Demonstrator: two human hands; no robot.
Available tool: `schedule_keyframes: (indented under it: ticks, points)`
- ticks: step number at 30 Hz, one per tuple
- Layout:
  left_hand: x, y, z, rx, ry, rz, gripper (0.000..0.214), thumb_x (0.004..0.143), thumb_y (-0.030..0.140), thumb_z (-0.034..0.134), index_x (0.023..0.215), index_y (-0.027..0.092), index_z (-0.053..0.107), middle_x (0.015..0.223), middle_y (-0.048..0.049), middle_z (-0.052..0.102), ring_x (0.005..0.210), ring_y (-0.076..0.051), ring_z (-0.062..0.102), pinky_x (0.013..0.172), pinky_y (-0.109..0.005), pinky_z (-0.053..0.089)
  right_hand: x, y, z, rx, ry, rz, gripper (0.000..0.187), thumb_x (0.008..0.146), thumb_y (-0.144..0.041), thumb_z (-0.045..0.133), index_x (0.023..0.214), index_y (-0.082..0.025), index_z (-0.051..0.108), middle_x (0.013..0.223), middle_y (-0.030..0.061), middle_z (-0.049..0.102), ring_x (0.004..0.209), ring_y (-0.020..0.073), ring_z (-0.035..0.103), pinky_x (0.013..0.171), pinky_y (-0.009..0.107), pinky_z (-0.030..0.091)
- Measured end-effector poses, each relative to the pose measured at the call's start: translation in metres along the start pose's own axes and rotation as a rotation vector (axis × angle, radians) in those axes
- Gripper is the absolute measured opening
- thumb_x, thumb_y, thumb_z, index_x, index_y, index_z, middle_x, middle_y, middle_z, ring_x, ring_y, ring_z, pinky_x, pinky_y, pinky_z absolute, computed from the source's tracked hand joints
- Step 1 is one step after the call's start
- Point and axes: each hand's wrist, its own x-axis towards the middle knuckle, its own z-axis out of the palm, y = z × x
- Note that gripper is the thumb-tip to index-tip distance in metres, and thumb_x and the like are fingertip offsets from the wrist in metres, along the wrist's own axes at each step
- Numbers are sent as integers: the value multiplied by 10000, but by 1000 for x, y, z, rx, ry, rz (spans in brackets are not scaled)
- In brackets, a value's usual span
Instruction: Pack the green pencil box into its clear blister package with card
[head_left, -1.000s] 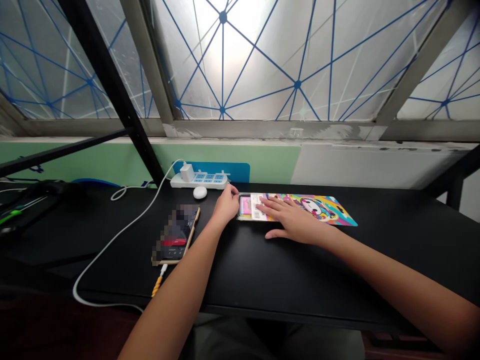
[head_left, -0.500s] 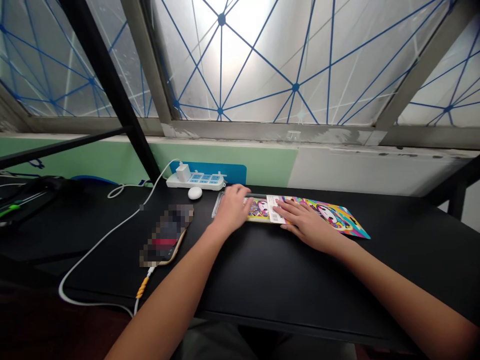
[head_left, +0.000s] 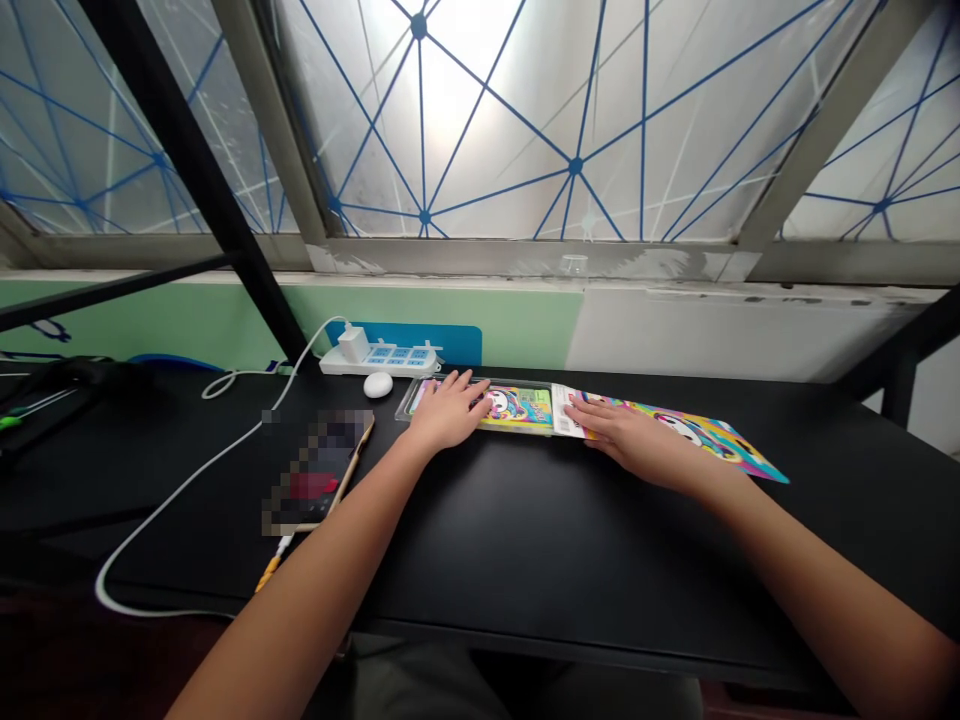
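My left hand (head_left: 448, 412) lies palm down with spread fingers on a shallow clear plastic tray (head_left: 403, 408). In the tray shows a brightly coloured piece (head_left: 517, 405) printed with a cartoon face, partly covered by that hand. To the right, a colourful printed card (head_left: 739, 447) with a white edge strip sits end to end with the tray. My right hand (head_left: 628, 432) rests flat across the card, fingers stretched out to the left. Whether the card still overlaps the tray's right end, I cannot tell.
Left of my forearm lies a phone (head_left: 322, 470), its screen blurred, on a white charging cable (head_left: 187, 487). A white power strip (head_left: 379, 360) and a small white rounded object (head_left: 378, 385) stand near the wall. A black metal frame (head_left: 187, 170) rises at the left.
The card has slid right under my right hand, uncovering more of the coloured piece. My left hand has shifted left and settled flat on the tray. The camera view has shifted slightly.
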Motion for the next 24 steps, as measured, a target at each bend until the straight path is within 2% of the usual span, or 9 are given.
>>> schedule_keyframes:
  ticks: [3,7,9,11,14,17,19,22,24]
  points:
    - [0,-8,-2,27,6,-49,593,1001,560,272,1527,312,387,1648,-71,230,1527,-311,166,1182,-592,131,-3,12,-5,-18,-4,77,488,989,-240,375,1457,-250,515,1445,69,569,1270,273,590,1048,458,491]
    - [5,-10,1,42,15,-56,591,1000,555,271,1525,312,392,1644,-86,243,1521,-327,184,1172,-608,149,-4,7,-21,-107,83,93,522,938,-160,382,1422,-256,553,1372,51,635,1165,275,657,972,460,523]
    - [10,-9,1,22,13,-62,589,996,558,290,1517,307,406,1641,-96,249,1519,-340,186,1165,-627,148,-5,-13,-30,-156,147,88,549,913,-120,383,1421,-244,552,1375,63,633,1156,279,658,962,469,514]
    - [14,-8,0,-13,-2,-71,582,992,554,319,1506,303,424,1639,-106,245,1519,-350,177,1157,-650,135,-5,-45,-38,-186,210,66,574,899,-90,382,1433,-236,535,1403,80,610,1192,285,635,981,483,490]
    - [18,-8,-4,-79,-57,-72,550,985,520,377,1485,304,453,1642,-104,229,1524,-348,154,1160,-652,114,-5,-105,-41,-159,182,-76,577,901,-84,385,1436,-246,528,1425,84,590,1275,286,576,1055,501,431]
    - [18,-8,-9,-141,-85,-61,534,971,483,438,1466,288,483,1639,-101,240,1525,-340,153,1178,-616,108,1,-153,-30,-117,60,-233,494,943,-159,411,1420,-155,538,1407,165,593,1280,347,562,1038,531,438]
    - [17,-7,-11,-169,-71,-63,525,963,469,467,1449,274,505,1633,-104,262,1523,-338,164,1188,-590,120,11,-169,-16,-37,-52,-334,461,987,-280,438,1416,-142,535,1413,169,587,1266,341,572,999,498,477]
    - [11,-1,-8,-171,-46,-68,495,963,441,486,1426,269,528,1625,-108,290,1520,-347,172,1186,-591,136,32,-170,6,76,-58,-358,574,987,-530,445,1422,-163,527,1479,163,524,1330,345,507,1037,504,448]
    - [6,5,-3,-139,-13,-53,468,981,414,459,1421,270,530,1618,-110,309,1516,-356,185,1176,-619,141,45,-160,17,147,-9,-323,585,991,-558,420,1432,-187,518,1506,151,495,1392,332,435,1107,523,372]
